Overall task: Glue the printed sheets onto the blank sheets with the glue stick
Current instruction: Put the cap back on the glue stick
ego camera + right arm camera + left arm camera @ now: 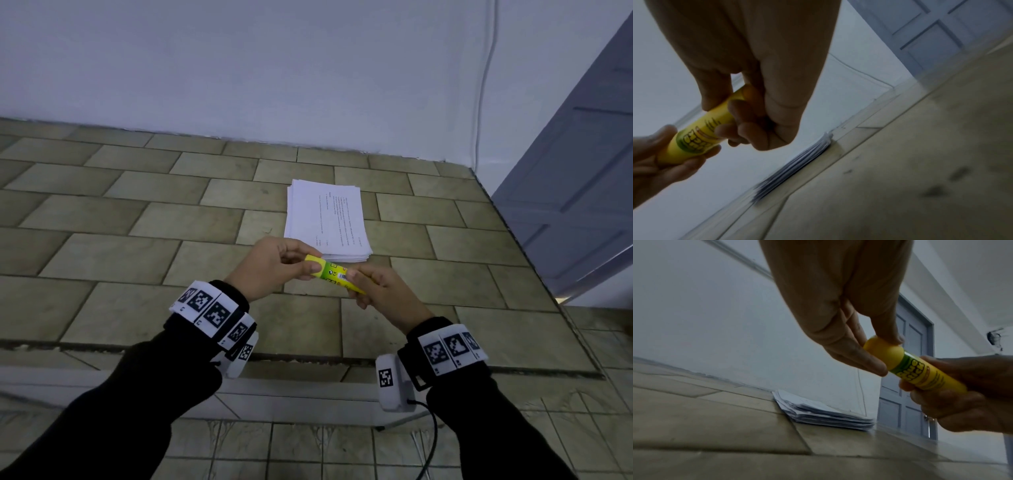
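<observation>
The sheets (327, 219) lay in one loose pile on the tiled table (137, 219), toward its far right part and just beyond the hands, with a page of printed lines on top. Whether blank sheets sat lower in the pile could not be told. The pile looked untouched, probably because the glue had to be readied first. The right hand (380, 291) was wrapped around the barrel of the glue stick (334, 274), fingers curled under it and thumb on top, a hold that would steady the tube against a pull or twist. The left hand (274, 265) pinched the rounded yellow cap (882, 353) between thumb and fingertips, the light grip suited to drawing a cap off. The stick was held level in the air between the two hands, above the table's near part and close to the pile's near edge, so the glue would have a short way to travel. The cap appeared seated on the tube, so no gluing seemed to have begun.
</observation>
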`<state>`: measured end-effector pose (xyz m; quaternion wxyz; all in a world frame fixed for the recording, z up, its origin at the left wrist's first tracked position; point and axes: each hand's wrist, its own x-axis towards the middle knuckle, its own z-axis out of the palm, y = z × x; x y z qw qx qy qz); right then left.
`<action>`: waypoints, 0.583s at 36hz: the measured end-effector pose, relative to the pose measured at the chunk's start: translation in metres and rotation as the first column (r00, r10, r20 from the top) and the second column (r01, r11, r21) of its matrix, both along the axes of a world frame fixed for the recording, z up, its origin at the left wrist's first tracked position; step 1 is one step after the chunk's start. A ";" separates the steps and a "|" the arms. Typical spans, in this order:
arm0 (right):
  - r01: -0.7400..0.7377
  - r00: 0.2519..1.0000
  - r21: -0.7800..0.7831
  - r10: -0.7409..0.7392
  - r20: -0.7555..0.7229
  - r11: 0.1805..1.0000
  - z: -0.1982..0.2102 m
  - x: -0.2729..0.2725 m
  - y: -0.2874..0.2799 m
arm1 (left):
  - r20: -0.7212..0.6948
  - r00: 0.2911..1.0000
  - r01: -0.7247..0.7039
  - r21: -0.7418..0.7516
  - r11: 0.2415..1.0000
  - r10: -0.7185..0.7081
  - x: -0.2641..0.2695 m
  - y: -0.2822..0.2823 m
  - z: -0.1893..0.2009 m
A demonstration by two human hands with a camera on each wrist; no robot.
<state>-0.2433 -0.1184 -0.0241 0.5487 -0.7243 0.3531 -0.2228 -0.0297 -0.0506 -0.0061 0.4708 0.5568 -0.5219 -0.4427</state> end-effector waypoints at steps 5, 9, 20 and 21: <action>-0.026 0.998 -0.079 0.021 -0.065 0.997 0.001 0.000 0.001 | 0.158 0.987 -0.026 -0.045 0.999 0.033 0.000 0.000 0.001; -0.099 0.977 -0.262 0.043 -0.209 0.960 0.005 -0.003 0.003 | 0.185 0.983 -0.012 -0.043 0.999 0.020 0.002 -0.001 0.002; 0.095 0.964 -0.484 -0.203 -0.174 0.870 0.010 -0.005 0.002 | 0.197 0.972 -0.113 -0.086 0.990 0.128 -0.004 -0.001 0.010; 0.151 0.958 -0.484 -0.249 -0.145 0.862 0.011 -0.009 0.001 | 0.233 0.961 -0.135 -0.082 0.987 0.151 -0.001 0.001 0.011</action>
